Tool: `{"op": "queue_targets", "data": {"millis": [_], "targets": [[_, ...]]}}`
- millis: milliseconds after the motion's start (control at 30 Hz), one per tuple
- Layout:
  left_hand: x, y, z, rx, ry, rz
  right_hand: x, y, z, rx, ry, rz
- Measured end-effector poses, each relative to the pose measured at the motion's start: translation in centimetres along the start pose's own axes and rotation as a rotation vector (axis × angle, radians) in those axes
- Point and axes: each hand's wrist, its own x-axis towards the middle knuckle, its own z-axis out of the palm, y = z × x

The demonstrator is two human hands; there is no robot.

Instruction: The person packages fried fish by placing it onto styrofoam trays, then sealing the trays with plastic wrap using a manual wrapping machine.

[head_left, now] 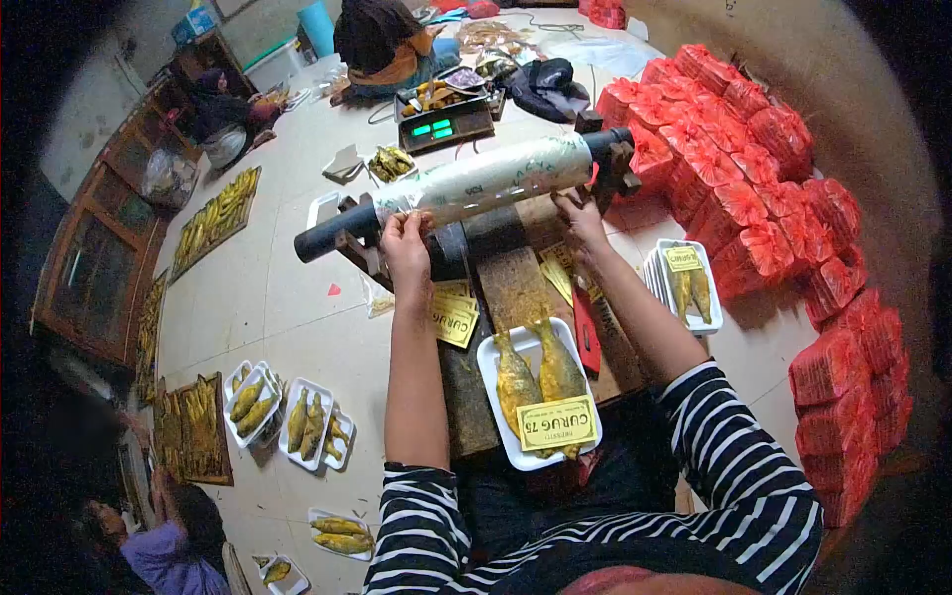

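A wide roll of clear plastic wrap (486,178) sits on a dark bar across a wooden stand in front of me. My left hand (407,243) pinches the film at the roll's left end. At the right end, my right hand (583,228) has its fingers closed on the film's edge. Below my hands, close to my body, lies a white foam tray (486,372) holding two yellowish fish (561,367). A yellow printed label (558,423) rests across them. More labels (455,319) lie beside my left forearm, and a red-handled cutter (586,332) is near my right forearm.
Stacked foam trays (706,297) stand at right, before piled red bags (734,159). Trays of fish (307,426) lie on the floor at left, near racks of fish (216,218). A scale (446,127) stands beyond the roll. Other people (382,40) sit around the room.
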Motion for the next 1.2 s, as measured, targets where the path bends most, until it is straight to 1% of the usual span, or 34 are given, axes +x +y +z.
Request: {"op": "queue_targets", "data": {"millis": [33, 67, 167, 200, 233, 300, 333, 367, 400, 433, 467, 500, 533, 567, 600, 633, 667, 700, 767, 800, 833, 867, 900, 967, 1000, 1033, 1067, 1100, 1133, 1167, 1200], "targets": [[0.3, -0.1, 0.0, -0.026, -0.005, 0.001, 0.0, -0.2, 0.5, 0.084, -0.082, 0.099], [-0.3, 0.6, 0.0, 0.021, 0.004, -0.038, -0.4, -0.4, 1.3, 0.214, 0.03, 0.163], [-0.8, 0.1, -0.1, -0.094, -0.028, -0.078, 0.3, 0.2, 1.5, 0.415, 0.044, 0.218], [-1.7, 1.0, 0.4, -0.105, -0.003, -0.108, 0.7, 0.0, 0.7, 0.387, 0.071, 0.304], [-2.2, 1.4, 0.3, -0.127, -0.024, -0.118, 0.5, 0.1, -0.1, 0.475, 0.04, 0.296], [-3.4, 1.8, -0.2, -0.17, -0.055, -0.147, -1.9, -2.4, -0.8, 0.643, -0.021, 0.291], [-4.5, 1.9, -0.8, -0.105, -0.094, -0.137, -2.7, -3.0, -1.5, 0.751, -0.159, 0.286], [-6.1, 2.1, -1.6, -0.042, -0.127, -0.135, -5.1, -5.0, -3.6, 0.728, -0.58, 0.394], [-8.5, 2.3, -2.5, 0.024, -0.158, -0.146, -9.1, -7.8, -3.2, 0.778, -0.535, 0.438], [-11.3, 2.4, -3.4, 0.087, -0.191, -0.172, -12.4, -9.1, -4.2, 0.676, -0.497, 0.462], [-15.1, 3.3, -4.3, 0.181, -0.252, -0.239, -14.9, -9.4, -6.3, 0.506, -0.471, 0.485], [-18.6, 2.3, -6.0, 0.19, -0.364, -0.257, -17.6, -8.8, -8.3, 0.244, -0.421, 0.437], [-21.9, 1.7, -7.7, 0.196, -0.482, -0.265, -19.8, -9.3, -10.4, 0.116, -0.616, 0.395], [-25.2, 1.8, -9.2, 0.123, -0.566, -0.388, -22.6, -8.8, -12.0, -0.081, -0.572, 0.36], [-28.5, 0.3, -10.8, 0.082, -0.616, -0.447, -23.7, -7.6, -14.8, -0.167, -0.779, 0.337], [-31.3, -0.1, -11.5, 0.029, -0.593, -0.603, -26.0, -7.3, -16.4, -0.241, -0.763, 0.516], [-33.7, -0.8, -11.3, -0.064, -0.457, -0.592, -28.0, -4.9, -18.6, -0.231, -0.728, 0.56], [-35.2, -0.7, -9.8, 0.035, -0.157, -0.476, -29.7, -4.5, -17.3, -0.003, -0.712, 0.516], [-38.1, -2.7, -8.4, 0.188, 0.317, -0.271, -29.8, -3.0, -18.4, -0.368, -0.765, 0.412], [-38.6, -2.3, -7.3, 0.219, 0.129, -0.334, -29.7, -2.9, -18.1, -0.397, -0.721, 0.516], [-38.3, -2.1, -5.8, 0.101, -0.086, -0.418, -29.7, -2.7, -17.3, -0.423, -0.674, 0.618], [-37.5, -2.7, -4.7, -0.105, -0.105, -0.658, -30.1, -2.5, -16.6, -0.449, -0.625, 0.726], [-36.7, -5.1, -5.0, -0.14, 0.1, -0.692, -30.6, -1.8, -15.9, -0.252, -0.572, 0.732], [-34.5, -5.4, -4.2, 0.038, 0.095, -0.449, -31.1, -0.5, -14.7, 0.137, -0.455, 0.709], [-34.6, -5.1, -3.7, -0.015, 0.105, -0.465, -31.0, -1.2, -14.7, 0.354, -0.427, 0.733], [-35.1, -4.6, -3.3, -0.067, 0.114, -0.49, -31.1, -0.9, -14.1, 0.596, -0.224, 0.619], [-35.9, -4.3, -3.1, -0.118, 0.124, -0.521, -31.1, 0.2, -14.6, 0.857, -0.26, 0.636], [-36.4, -4.4, -3.4, -0.15, 0.038, -0.565, -31.3, 1.6, -14.8, 1.121, -0.296, 0.641], [-36.8, -4.7, -3.9, -0.182, -0.051, -0.605, -32.2, 3.4, -14.5, 0.915, -0.146, 0.686], [-37.0, -4.9, -4.1, -0.217, -0.137, -0.643, -33.4, 4.5, -12.9, 0.704, -0.002, 0.724], [-36.8, -4.1, -3.8, -0.154, -0.192, -0.614, -34.3, 1.2, -8.9, 0.547, 0.23, 0.891]]}}
